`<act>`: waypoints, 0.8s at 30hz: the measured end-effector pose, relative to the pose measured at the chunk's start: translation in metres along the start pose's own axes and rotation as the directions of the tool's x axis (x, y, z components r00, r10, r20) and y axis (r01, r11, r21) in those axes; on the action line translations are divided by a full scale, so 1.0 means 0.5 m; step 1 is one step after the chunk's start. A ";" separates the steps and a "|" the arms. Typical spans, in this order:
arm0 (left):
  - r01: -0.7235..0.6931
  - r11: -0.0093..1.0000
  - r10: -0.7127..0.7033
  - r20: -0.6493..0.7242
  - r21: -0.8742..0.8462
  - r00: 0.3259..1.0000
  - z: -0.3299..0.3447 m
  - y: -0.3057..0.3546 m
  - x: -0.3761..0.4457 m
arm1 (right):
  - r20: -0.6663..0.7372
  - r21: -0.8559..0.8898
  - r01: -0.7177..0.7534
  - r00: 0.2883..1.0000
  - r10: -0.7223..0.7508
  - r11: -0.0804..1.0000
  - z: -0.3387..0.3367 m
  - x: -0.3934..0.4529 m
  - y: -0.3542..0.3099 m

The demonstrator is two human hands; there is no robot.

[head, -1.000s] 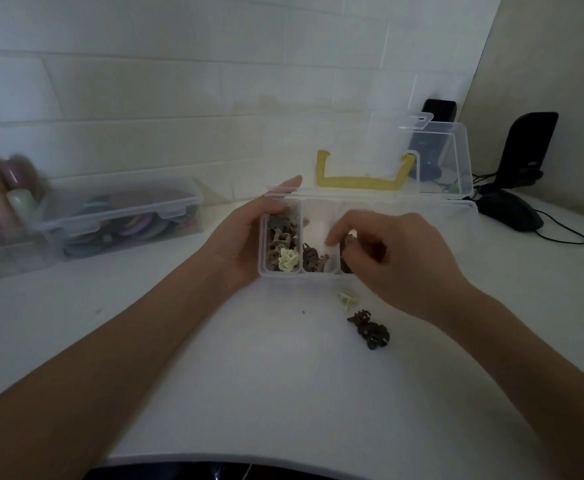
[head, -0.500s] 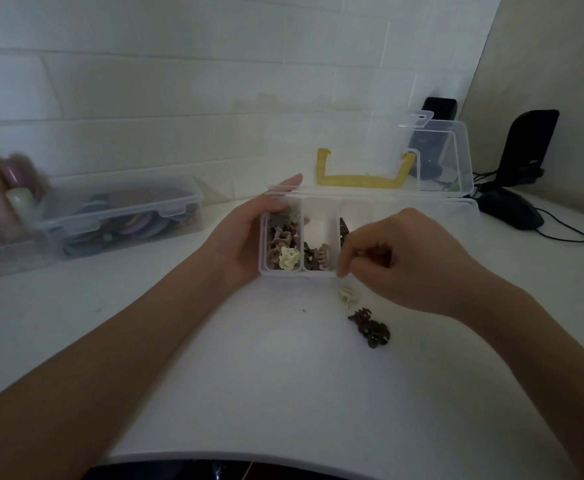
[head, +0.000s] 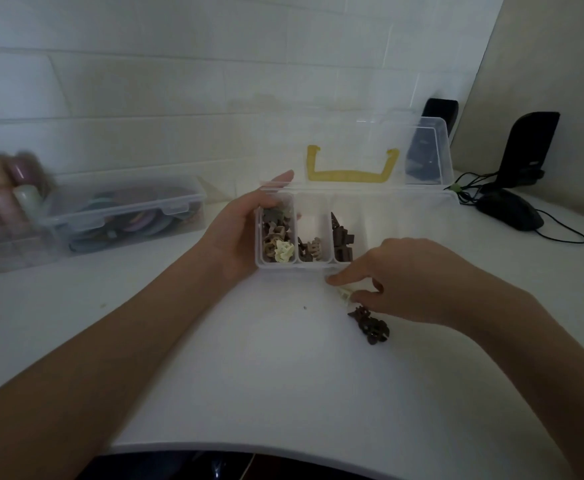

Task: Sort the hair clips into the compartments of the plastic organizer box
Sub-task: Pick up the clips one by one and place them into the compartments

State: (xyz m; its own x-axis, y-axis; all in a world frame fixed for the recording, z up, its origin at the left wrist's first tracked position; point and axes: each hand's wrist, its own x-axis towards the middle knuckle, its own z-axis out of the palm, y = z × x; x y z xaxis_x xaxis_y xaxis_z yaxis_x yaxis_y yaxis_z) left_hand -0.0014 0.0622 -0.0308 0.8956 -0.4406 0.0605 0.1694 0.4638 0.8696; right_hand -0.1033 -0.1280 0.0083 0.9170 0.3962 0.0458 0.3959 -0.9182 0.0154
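Observation:
A clear plastic organizer box (head: 397,216) stands open on the white table, its lid with a yellow handle (head: 349,174) upright behind. Its three left compartments hold small hair clips, brown and beige with one cream clip (head: 284,251) in the leftmost. My left hand (head: 238,233) grips the box's left end. My right hand (head: 401,275) is lowered to the table just in front of the box, its thumb and fingertips pinching a cream hair clip (head: 345,294). A small heap of dark brown clips (head: 371,325) lies just below that hand.
A closed clear case (head: 124,209) with coloured rings and a blurred rack of coloured bottles (head: 3,199) stand at the left. A black mouse (head: 510,211) with its cable and two black speakers (head: 529,150) stand at the back right. The table's front edge curves near me.
My right hand has come out of the third compartment and down to the table, where it now pinches the cream clip. My left hand and the box have stayed put.

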 end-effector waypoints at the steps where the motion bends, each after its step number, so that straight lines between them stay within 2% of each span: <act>1: 0.003 1.000 -0.003 -0.001 0.001 1.000 -0.001 0.001 0.001 | -0.002 0.002 0.003 1.000 -0.003 1.000 0.002 0.002 0.000; 4: 0.002 1.000 -0.002 -0.014 0.007 1.000 0.001 0.001 0.001 | -0.009 0.024 0.023 1.000 -0.023 0.999 0.000 0.005 -0.001; 6: -0.004 1.000 0.005 -0.025 0.008 1.000 0.004 0.001 0.000 | -0.028 0.132 0.068 0.998 -0.065 0.989 -0.001 0.006 -0.004; 9: -0.009 1.000 0.010 -0.029 0.006 1.000 0.007 0.001 0.000 | -0.201 0.419 0.201 0.972 -0.125 0.885 -0.005 0.006 -0.009; 11: -0.013 1.000 0.013 -0.023 0.003 1.000 0.004 0.002 0.002 | -0.325 0.509 0.277 0.939 -0.116 0.815 -0.008 0.007 -0.013; 17: -0.026 1.000 0.027 -0.025 0.016 0.999 0.005 0.001 0.000 | -0.482 0.548 0.293 0.876 0.009 0.783 0.010 0.017 -0.018; 24: -0.022 1.000 0.022 -0.011 0.016 1.000 0.005 -0.002 0.001 | -0.615 0.421 0.280 0.787 0.044 0.863 0.031 0.029 -0.017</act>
State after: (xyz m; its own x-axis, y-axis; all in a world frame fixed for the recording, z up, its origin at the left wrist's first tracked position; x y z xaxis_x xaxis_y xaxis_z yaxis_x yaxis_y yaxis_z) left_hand -0.0023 0.0595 -0.0305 0.9037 -0.4218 0.0740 0.1433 0.4606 0.8760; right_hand -0.0925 -0.1143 -0.0067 0.7096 0.2688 0.6514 0.6190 -0.6794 -0.3939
